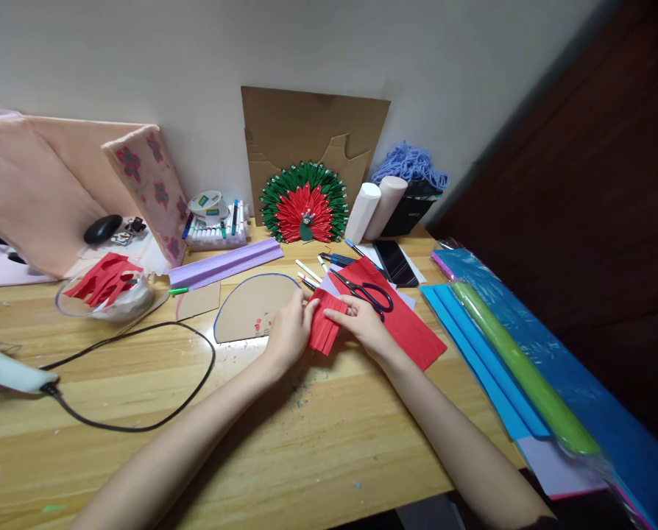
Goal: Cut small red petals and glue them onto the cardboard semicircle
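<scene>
Between both hands is a small folded piece of red crepe paper [325,333], held above the table. My left hand [291,327] grips its left edge, fingers closed. On its upper right edge, my right hand [363,324] pinches the paper between thumb and fingers. Just beyond the right hand, black-handled scissors [374,297] lie on a larger red paper sheet [411,333]. Left of my left hand lies a half-round cardboard piece [246,305] with a blue outline and several red marks on it.
A red and green paper peacock [305,210] leans against a cardboard sheet [312,121] at the wall. On the left are a bowl of red scraps [108,291], a glue gun [12,370] and its looping cord [213,368]. Blue and green rolls [522,361] line the right; a phone [396,263] lies behind.
</scene>
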